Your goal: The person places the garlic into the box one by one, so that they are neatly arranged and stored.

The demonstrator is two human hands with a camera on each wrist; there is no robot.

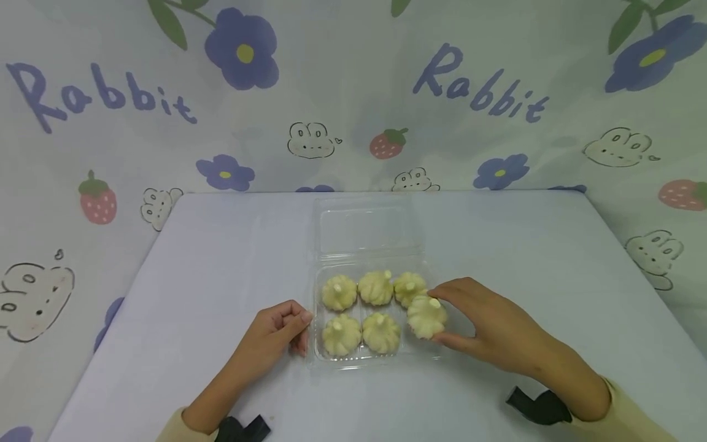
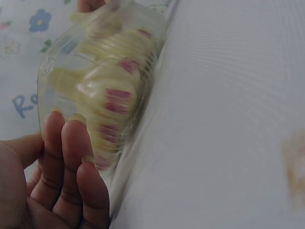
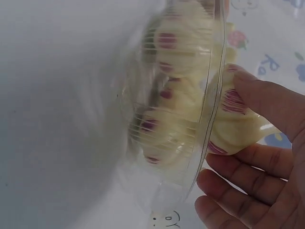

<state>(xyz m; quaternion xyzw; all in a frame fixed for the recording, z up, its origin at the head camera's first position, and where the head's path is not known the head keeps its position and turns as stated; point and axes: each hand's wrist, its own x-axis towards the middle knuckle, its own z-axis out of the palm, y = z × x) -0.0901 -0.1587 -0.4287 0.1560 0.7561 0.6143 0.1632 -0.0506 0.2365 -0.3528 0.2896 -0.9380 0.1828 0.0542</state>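
Note:
A clear plastic box (image 1: 353,363) stands on the table with several pale garlic bulbs in it, three along the back and two in front. My right hand (image 1: 491,325) holds another garlic bulb (image 1: 427,317) between thumb and fingers, over the front right compartment. In the right wrist view this held bulb (image 3: 233,119), streaked purple, is above the box rim. With thumb and fingertips, my left hand (image 1: 278,331) pinches the box's left edge. The left wrist view has these fingers (image 2: 76,148) against the clear side wall, purple-streaked bulbs (image 2: 116,98) showing through.
The box's transparent lid (image 1: 367,230) lies folded back behind it, towards the rear edge of the white table (image 1: 497,245). A printed cloth (image 1: 353,92) hangs behind. Black straps (image 1: 541,406) with mounts are on both wrists.

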